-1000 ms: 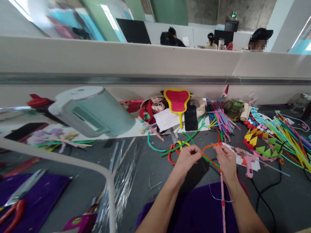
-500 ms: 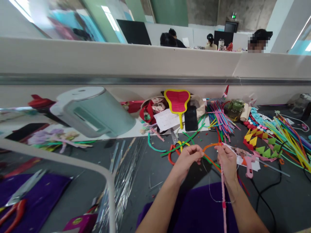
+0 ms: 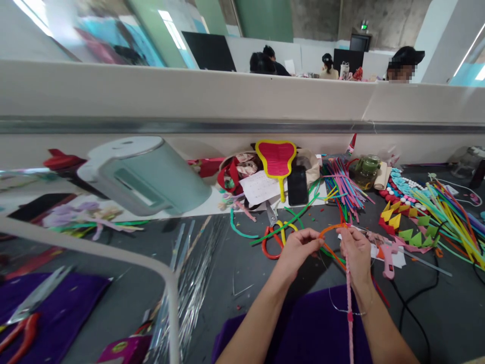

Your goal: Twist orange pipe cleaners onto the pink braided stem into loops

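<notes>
The grip of the left hand point(image 3: 303, 247), right of the centre of the head view, pinches an orange pipe cleaner point(image 3: 329, 228) between thumb and forefinger. The right hand point(image 3: 356, 250), just beside it, has thumb and fingers pressed together on the same orange loop. A pink braided cord point(image 3: 349, 288) hangs from this second grip to the bottom edge of the frame; the fingers cover its top, so I cannot tell whether cord and loop are joined there. Red-and-yellow-handled scissors point(image 3: 267, 247) lie near the left hand on the dark bench point(image 3: 242, 268), a green pipe cleaner across them. Right of the right hand rests a pink glue gun point(image 3: 389, 260). A purple cloth point(image 3: 310, 328) spreads below, at lower centre.
</notes>
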Motion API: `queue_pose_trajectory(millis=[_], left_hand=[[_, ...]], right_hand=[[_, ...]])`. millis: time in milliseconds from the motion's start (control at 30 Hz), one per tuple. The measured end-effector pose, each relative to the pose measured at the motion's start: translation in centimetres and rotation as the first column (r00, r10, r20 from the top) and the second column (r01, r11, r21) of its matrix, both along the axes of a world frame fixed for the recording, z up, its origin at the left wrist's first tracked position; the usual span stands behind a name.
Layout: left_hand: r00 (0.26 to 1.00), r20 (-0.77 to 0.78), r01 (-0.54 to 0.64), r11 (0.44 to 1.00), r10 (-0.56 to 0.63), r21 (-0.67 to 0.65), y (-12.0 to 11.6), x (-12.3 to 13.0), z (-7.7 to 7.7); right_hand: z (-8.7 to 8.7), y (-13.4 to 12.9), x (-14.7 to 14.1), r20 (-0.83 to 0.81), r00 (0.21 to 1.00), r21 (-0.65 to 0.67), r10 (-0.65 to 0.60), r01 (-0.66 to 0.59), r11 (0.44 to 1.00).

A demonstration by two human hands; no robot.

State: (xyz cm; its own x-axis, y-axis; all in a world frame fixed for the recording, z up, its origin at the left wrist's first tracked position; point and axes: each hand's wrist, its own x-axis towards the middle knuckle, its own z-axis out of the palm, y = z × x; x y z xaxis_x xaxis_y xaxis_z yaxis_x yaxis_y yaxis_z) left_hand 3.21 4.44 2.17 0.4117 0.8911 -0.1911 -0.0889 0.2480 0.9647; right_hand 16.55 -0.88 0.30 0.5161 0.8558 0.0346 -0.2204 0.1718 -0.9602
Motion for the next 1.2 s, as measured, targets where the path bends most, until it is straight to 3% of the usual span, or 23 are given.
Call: queue_pose_trajectory(millis=[133,200,367,600,867,1200], left_hand=[[0.989,-0.092,-0.107,0.987,0.119,0.123,-0.1,0.2,-0.4],[0.989,-0.083,-0.109,0.983,0.122,0.146,-0.2,0.1,-0.3],[0.985,0.157,0.091,0.99,-0.074,-0.104,0.0,-0.4,0.4],[0.864,0.488,0.296,0.91,-0.126,-0.289,-1.0,0.3,-0.4],[0.761,0.614,0.394,0.901,-0.21,-0.181,-1.6,0.6,-1.2],[0.783,0.55,0.408,0.908,-0.292,-0.099,-1.0,-0.3,-1.5]], right_hand=[[0.4,-0.2,-0.2,0.031,0.999,0.006,0.007,-0.007,1.0],[0.3,-0.2,-0.3,0.013,1.0,0.004,0.017,-0.017,1.0],[-0.1,0.1,-0.1,-0.122,0.992,0.012,0.042,-0.041,0.999],[0.4,0.0,-0.4,-0.356,0.923,0.002,0.145,-0.154,0.988],[0.7,-0.1,-0.8,-0.435,0.877,0.027,0.204,-0.213,0.977],[0.6,-0.5,-1.0,-0.457,0.824,0.12,0.336,-0.317,0.941]])
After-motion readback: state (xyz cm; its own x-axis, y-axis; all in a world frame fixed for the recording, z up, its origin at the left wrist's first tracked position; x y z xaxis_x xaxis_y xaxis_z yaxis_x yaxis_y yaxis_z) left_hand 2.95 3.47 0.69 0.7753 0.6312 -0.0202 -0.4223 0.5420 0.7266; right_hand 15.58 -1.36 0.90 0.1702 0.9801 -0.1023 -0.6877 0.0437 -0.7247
